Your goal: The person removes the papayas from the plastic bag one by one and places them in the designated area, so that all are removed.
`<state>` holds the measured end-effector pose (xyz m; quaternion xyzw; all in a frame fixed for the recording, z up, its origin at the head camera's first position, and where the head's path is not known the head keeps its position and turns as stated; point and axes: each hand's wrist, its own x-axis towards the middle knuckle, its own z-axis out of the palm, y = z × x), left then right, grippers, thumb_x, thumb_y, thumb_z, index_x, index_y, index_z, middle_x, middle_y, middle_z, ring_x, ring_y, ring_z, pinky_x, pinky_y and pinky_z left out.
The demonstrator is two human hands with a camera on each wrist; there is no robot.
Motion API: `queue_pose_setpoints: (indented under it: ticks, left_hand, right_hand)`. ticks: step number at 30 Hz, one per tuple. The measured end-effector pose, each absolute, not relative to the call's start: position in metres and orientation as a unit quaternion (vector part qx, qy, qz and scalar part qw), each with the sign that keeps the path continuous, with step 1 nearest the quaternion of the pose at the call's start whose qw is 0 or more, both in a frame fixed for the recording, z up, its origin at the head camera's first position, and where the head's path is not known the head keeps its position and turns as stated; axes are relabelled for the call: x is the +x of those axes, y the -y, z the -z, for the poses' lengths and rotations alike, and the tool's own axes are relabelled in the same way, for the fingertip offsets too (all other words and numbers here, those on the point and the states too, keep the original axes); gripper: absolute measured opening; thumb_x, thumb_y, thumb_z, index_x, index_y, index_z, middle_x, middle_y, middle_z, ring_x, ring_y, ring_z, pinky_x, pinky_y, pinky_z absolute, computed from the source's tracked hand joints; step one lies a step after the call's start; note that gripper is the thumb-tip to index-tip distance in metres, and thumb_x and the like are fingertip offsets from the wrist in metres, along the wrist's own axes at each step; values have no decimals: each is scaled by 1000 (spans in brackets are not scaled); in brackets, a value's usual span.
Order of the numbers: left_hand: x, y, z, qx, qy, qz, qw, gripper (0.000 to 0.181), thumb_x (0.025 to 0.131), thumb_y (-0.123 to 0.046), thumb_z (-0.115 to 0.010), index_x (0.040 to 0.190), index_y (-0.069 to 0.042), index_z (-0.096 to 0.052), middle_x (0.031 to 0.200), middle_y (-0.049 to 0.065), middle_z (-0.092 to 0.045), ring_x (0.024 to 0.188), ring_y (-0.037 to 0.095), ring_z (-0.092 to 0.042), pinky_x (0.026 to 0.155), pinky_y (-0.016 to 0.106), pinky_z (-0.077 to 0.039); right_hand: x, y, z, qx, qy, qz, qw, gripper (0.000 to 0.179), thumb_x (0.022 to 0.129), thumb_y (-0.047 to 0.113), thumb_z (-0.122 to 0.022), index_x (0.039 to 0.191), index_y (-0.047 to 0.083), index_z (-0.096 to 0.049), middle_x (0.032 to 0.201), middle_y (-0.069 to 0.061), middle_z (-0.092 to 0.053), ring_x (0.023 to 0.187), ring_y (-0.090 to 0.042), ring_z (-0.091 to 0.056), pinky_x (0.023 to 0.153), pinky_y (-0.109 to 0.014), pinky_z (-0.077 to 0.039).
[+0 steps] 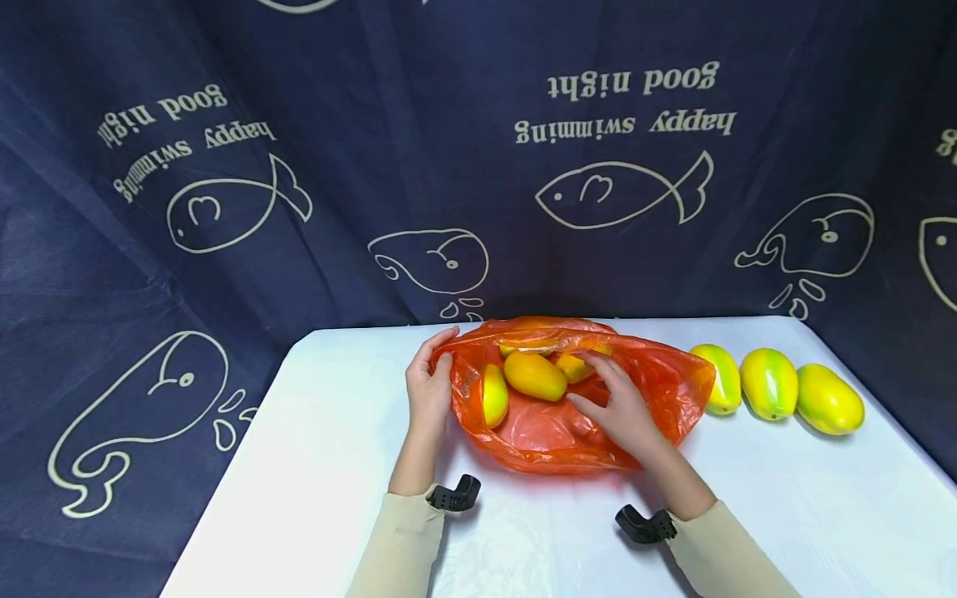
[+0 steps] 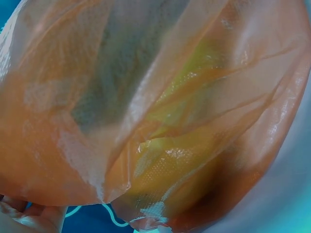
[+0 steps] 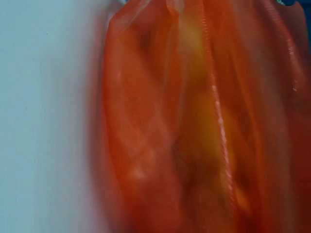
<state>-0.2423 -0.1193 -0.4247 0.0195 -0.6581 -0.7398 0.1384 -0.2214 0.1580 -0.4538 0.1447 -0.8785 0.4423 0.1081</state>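
Note:
A red plastic bag [image 1: 553, 428] lies with its mouth spread wide, and several mangoes show inside it. One yellow mango [image 1: 534, 376] sits near the middle; a greener mango [image 1: 494, 396] stands against the left wall. My left hand [image 1: 429, 394] grips the bag's left rim, fingers outside it. Over the right part of the mouth is my right hand [image 1: 622, 409], thumb and fingers spread, fingertips close to an orange-yellow mango [image 1: 574, 366]. The left wrist view is mostly filled by the bag wall [image 2: 194, 131], with a mango showing through. Red film [image 3: 146, 126] fills much of the blurred right wrist view.
Right of the bag, a row of three yellow-green mangoes, the near-bag mango [image 1: 718, 380], the middle mango [image 1: 769, 384] and the end mango [image 1: 830, 399], lies on the white table [image 1: 314, 465]. A dark blue printed cloth [image 1: 419, 183] hangs behind the table's far edge.

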Motion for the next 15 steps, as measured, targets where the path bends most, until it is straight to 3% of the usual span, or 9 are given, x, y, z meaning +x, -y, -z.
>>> queue_pose_setpoints:
  ticks: [10, 15]
  left_hand:
    - [-242, 119, 424, 8, 661, 736, 146, 34, 102, -9, -47, 127, -18, -67, 135, 9, -63, 119, 20, -61, 102, 30, -54]
    - [-242, 119, 425, 13, 662, 735, 144, 34, 102, -8, -46, 128, -18, -67, 134, 6, -64, 119, 20, -61, 104, 34, -53]
  right_hand:
    - [-233, -143, 457, 135, 889, -428, 96, 63, 85, 19, -78, 140, 4, -51, 142, -18, -53, 131, -38, -48, 112, -61, -40]
    - [-240, -138, 458, 135, 899, -409, 76, 70, 85, 22, -78, 146, 8, -46, 145, -18, -51, 135, -39, -46, 114, -61, -38]
